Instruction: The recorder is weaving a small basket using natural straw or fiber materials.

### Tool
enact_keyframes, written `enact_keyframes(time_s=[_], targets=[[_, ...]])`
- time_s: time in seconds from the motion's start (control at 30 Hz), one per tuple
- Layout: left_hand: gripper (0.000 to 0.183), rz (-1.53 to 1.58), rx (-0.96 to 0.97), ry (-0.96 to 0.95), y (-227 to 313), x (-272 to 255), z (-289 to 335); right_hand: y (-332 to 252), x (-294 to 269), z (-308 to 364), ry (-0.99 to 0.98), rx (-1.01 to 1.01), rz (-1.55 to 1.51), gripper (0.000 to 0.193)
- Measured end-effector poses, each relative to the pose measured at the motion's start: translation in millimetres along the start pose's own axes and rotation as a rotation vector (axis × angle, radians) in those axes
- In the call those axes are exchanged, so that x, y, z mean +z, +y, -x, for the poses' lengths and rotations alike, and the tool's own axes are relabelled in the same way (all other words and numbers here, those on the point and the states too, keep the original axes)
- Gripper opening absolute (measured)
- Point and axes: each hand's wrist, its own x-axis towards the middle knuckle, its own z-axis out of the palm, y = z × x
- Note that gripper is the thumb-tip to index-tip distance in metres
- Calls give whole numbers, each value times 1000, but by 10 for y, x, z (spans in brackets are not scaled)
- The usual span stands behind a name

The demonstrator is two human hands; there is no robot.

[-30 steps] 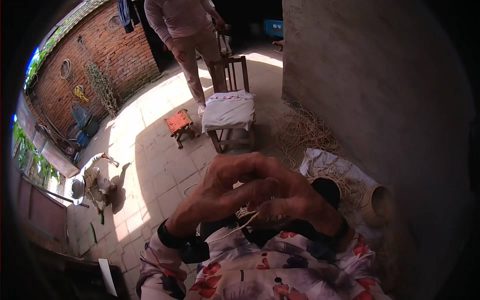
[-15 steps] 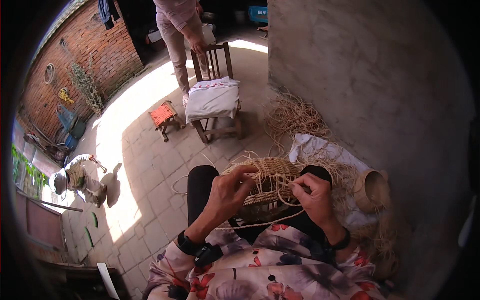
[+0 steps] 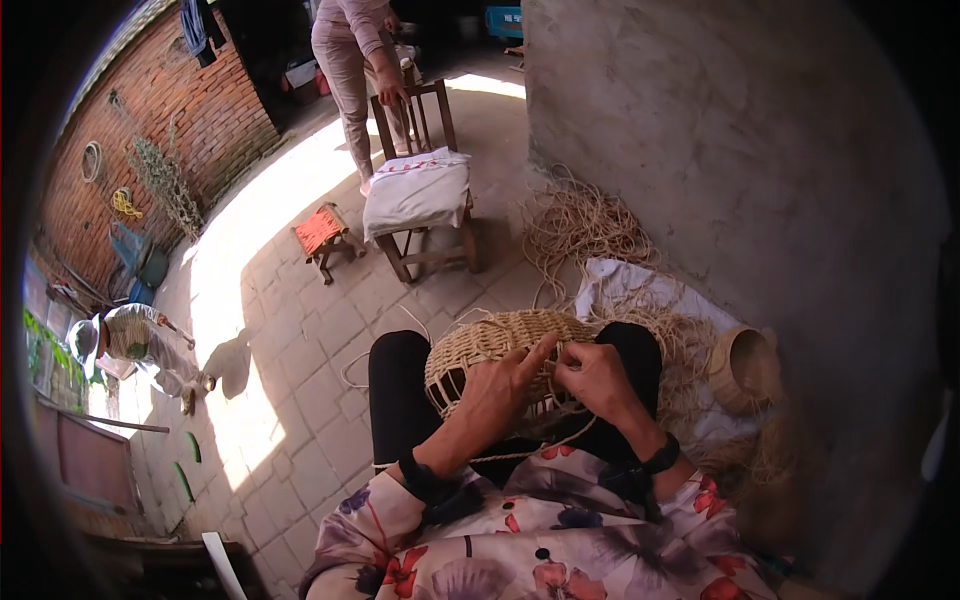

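Note:
A half-woven basket (image 3: 462,350) of pale straw cord lies tilted across my knees, with open gaps between bare stakes along its near side. My left hand (image 3: 497,388) rests over the near side, its index finger stretched toward my right hand and its other fingers curled at the weave, partly hidden. My right hand (image 3: 597,382) is closed in a pinch at the basket's right edge, close to the left fingertips. The strand between those fingers is mostly covered. A loose twisted cord (image 3: 560,443) trails below the basket across my lap.
Tangled straw cord (image 3: 590,225) lies by the grey wall, and more is on a white sheet (image 3: 640,283) near a round woven basket (image 3: 742,370). Ahead are a wooden chair (image 3: 420,205) with cloth, an orange-topped stool (image 3: 322,232) and a standing person. Another person bends at left.
My left hand has moved right and down over the basket, toward my right hand. My right hand has shifted slightly left. The person at left has bent or stepped differently.

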Motion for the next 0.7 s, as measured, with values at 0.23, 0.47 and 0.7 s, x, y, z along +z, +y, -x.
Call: enact_keyframes(time_s=[0.23,0.47,0.7], targets=[[52,181,38,238,-17,-19,4,65,-54,-43,12,-153,78,12],[17,1501,-574,163,-491,-1012,729,-169,-436,-105,346,-352,-67,9],[17,1063,-902,498,-1570,-1901,2334,-16,-383,-22,249,-235,-160,9]])
